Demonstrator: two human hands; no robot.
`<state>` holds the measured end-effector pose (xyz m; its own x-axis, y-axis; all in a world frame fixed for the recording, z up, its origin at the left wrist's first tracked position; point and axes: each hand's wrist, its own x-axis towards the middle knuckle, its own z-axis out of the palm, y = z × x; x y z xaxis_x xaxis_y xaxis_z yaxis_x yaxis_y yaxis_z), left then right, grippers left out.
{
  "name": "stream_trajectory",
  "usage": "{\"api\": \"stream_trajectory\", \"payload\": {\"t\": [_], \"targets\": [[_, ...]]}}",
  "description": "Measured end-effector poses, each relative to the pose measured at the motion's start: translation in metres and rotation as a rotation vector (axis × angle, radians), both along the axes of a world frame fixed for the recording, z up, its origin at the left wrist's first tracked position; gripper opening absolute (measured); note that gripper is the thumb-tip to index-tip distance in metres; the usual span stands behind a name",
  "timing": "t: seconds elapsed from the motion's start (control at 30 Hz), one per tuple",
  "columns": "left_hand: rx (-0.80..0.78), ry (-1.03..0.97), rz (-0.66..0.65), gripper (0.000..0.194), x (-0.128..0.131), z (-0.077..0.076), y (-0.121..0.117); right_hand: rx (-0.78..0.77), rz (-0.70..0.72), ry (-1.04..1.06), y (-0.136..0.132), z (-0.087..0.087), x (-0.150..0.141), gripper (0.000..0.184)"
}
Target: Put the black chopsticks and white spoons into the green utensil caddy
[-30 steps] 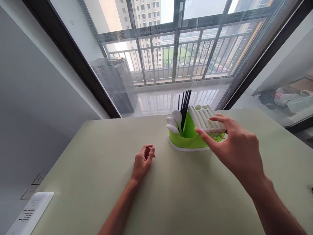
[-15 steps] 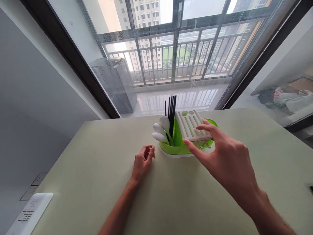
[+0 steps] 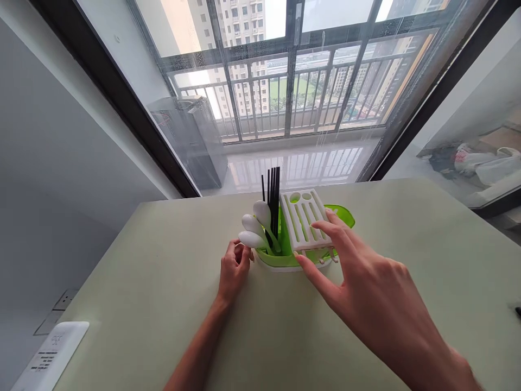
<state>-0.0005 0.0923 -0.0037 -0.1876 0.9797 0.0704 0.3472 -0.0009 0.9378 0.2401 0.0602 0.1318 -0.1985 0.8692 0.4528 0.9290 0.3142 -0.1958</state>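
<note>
A green and white utensil holder [image 3: 286, 262] stands on the table. Its white slotted top [image 3: 306, 220] has round holes at the far end. White spoons [image 3: 252, 224] and black chopsticks [image 3: 274, 198] stick up from its left compartment. My right hand [image 3: 366, 282] grips the holder, thumb at the near edge of the slotted top and fingers over its right side. Beside the holder's left end, under the spoon bowls, rests my left hand [image 3: 235, 271] with its fingers curled in. Nothing shows in the left hand; whether its fingertips touch the holder I cannot tell.
The pale green table [image 3: 163, 260] ends at the far side before a glass door with a balcony beyond. At the near left lies a white power strip-like object [image 3: 51, 355]. A small dark object [image 3: 518, 311] sits at the right edge.
The utensil holder has shifted left and slightly toward me, with my right hand moving along with it. Its left end is now closer to my left hand, which has hardly moved.
</note>
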Motion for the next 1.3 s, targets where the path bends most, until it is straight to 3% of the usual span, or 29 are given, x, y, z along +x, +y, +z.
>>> {"api": "stream_trajectory", "payload": {"t": [0.97,1.3], "targets": [[-0.008,0.029,0.044,0.026,-0.004,-0.004,0.000,-0.068,0.192,0.012,-0.006,0.004,0.017,0.041],[-0.011,0.010,0.050,0.035,-0.003,-0.001,-0.001,-0.099,0.213,0.016,-0.003,0.007,0.019,0.038]]}}
